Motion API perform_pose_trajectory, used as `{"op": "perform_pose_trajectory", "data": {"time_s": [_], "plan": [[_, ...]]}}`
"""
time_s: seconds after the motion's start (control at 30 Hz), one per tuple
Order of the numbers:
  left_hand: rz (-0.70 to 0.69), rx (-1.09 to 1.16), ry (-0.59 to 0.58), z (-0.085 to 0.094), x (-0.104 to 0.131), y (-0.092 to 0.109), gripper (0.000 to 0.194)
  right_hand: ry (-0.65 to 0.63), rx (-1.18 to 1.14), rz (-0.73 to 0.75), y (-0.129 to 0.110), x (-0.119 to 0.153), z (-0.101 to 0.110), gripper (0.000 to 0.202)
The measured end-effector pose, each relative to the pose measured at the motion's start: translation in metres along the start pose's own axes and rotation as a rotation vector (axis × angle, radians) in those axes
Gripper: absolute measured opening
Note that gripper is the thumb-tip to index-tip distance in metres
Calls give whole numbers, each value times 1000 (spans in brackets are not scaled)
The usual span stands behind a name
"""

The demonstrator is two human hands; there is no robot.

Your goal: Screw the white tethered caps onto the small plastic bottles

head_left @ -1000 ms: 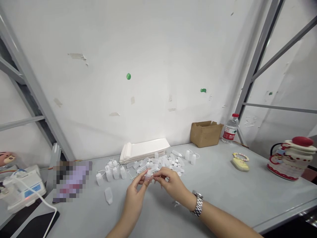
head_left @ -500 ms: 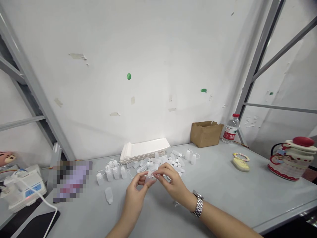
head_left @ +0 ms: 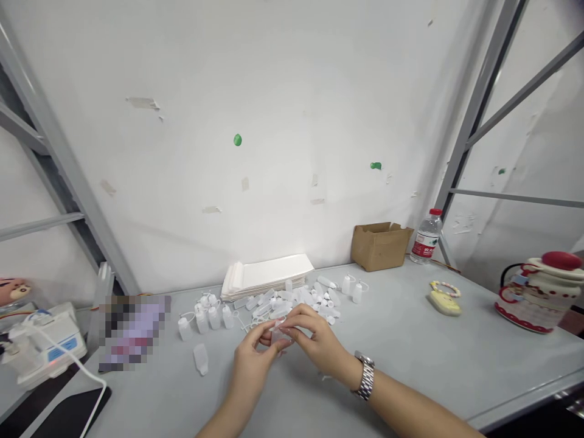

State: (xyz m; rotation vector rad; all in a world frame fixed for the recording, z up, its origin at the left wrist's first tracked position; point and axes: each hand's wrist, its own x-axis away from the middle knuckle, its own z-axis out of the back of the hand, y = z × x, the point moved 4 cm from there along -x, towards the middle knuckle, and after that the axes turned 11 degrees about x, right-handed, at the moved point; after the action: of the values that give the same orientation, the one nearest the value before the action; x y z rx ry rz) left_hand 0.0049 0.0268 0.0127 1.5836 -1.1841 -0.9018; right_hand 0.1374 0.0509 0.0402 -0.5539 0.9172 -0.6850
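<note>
My left hand [head_left: 255,359] is wrapped round a small translucent plastic dropper bottle [head_left: 276,334], held just above the desk. At the bottle's top, my right hand [head_left: 314,340] has its thumb and fingers pinched together; the fingertips cover most of that end, so the cap cannot be made out. Behind both hands lies a loose pile of similar bottles and parts [head_left: 292,295]. To the left stands a group of capped dropper bottles [head_left: 213,317] with looped tethers. One flat bottle without a cap [head_left: 201,359] lies nearer me.
White flat packets [head_left: 274,271] are stacked against the wall. Two capped bottles [head_left: 358,293] stand right of the pile. Farther right are a cardboard box [head_left: 381,248], a water bottle [head_left: 426,237], a yellow case [head_left: 444,302] and a decorated jug [head_left: 531,295]. A power strip [head_left: 50,347] sits left.
My right fingers have closed in over the top of the bottle, and its tip is now more covered. Both hands have barely shifted, and the things on the desk stay put.
</note>
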Motion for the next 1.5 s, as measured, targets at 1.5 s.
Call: {"op": "perform_pose_trajectory", "data": {"time_s": [1.5], "plan": [[-6,-81,-62,-4,9,9,69,-92,-337,-236,17,-3,-12,16]]}}
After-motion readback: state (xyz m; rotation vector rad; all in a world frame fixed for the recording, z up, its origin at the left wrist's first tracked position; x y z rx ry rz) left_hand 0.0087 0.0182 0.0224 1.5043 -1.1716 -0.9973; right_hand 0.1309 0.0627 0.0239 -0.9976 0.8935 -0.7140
